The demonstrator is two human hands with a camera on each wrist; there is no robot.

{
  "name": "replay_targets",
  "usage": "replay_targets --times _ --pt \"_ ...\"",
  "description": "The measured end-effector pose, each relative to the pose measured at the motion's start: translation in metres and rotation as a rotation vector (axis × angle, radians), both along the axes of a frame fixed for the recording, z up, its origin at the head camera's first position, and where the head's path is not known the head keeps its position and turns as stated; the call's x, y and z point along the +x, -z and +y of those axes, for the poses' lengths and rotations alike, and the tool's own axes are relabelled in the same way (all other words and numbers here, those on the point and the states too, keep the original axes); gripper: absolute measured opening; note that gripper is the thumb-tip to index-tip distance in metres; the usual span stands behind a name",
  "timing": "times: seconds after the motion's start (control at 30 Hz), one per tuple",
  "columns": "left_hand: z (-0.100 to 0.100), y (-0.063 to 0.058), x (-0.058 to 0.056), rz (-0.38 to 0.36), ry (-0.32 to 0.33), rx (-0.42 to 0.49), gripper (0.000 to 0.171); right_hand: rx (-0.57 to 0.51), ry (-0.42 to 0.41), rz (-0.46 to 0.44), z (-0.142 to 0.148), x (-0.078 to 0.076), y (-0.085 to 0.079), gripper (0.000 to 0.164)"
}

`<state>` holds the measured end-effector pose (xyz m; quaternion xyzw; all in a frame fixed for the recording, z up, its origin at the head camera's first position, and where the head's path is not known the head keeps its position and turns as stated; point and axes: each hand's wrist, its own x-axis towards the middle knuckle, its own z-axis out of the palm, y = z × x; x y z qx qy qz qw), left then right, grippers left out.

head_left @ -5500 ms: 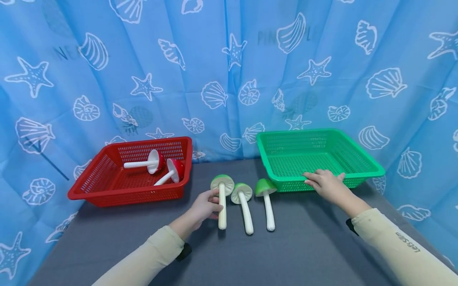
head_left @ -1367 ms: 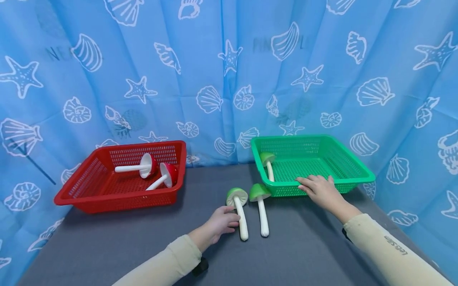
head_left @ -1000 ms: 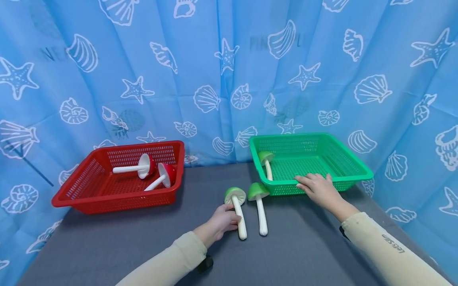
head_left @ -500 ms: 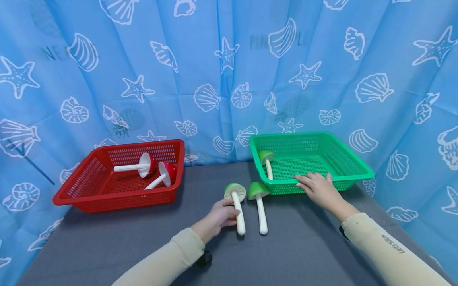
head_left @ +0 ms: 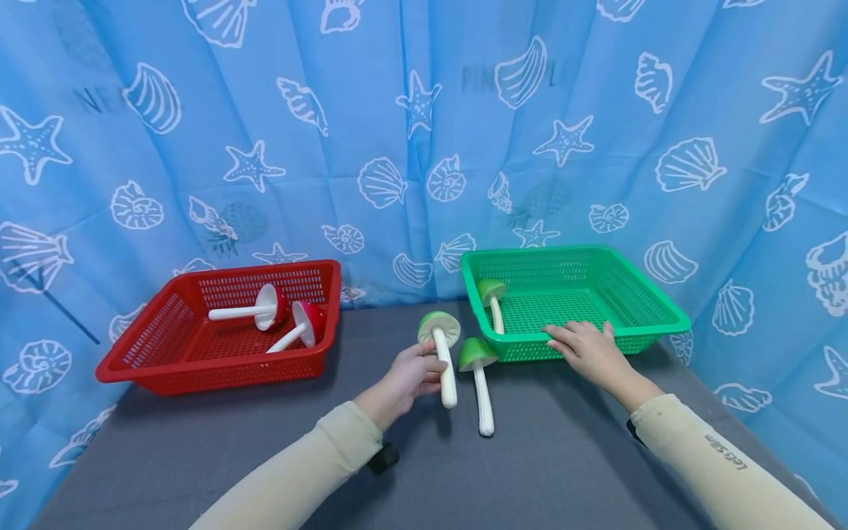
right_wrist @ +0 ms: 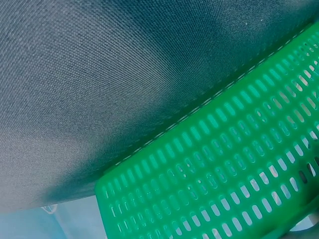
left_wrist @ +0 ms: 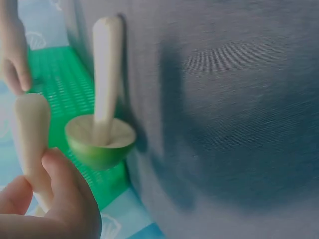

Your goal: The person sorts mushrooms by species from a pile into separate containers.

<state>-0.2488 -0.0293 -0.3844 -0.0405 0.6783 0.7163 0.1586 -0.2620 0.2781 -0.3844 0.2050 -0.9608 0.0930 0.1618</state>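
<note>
Pinches green-capped mushroom with left hand; probably handles light, stiff, best held mid-stem. Rests right hand, fingers relaxed, on green basket.

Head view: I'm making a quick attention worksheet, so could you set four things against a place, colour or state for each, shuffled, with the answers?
Column one
1. left hand
2. right hand
3. red-capped mushrooms
4. curtain

Column two
A. inside the red basket
B. blue with white shells
C. holding a green-capped mushroom by its stem
D. at the near rim of the green basket

Right pairs: 1-C, 2-D, 3-A, 4-B
</note>
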Motion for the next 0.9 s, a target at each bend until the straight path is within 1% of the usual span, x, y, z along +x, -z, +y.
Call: replay_targets --times 0.2,0.33,0.43,0.57,0.7,0.9 --pt "0.011 -0.019 -0.009 -0.002 -0.017 0.035 0.055 0.002 -0.006 0.003 0.001 -0.001 0.001 0.033" --pt "0.021 -0.034 -0.015 0.005 -0.013 0.058 0.056 0.003 -0.003 0.006 0.002 -0.002 0.001 0.033" --pt "0.030 -0.041 -0.021 0.008 -0.010 0.077 0.055 0.006 0.004 0.004 0.002 -0.002 0.001 0.034" --pt "0.040 -0.047 -0.028 0.001 -0.012 0.103 0.055 0.010 0.005 -0.002 0.002 -0.001 0.000 0.034" --pt "0.050 -0.050 -0.035 0.020 0.004 0.121 0.055 0.012 0.000 -0.005 0.003 -0.001 0.000 0.035" --pt "0.067 -0.050 -0.047 0.035 0.009 0.190 0.052 0.013 0.003 -0.002 0.001 -0.002 0.001 0.035"
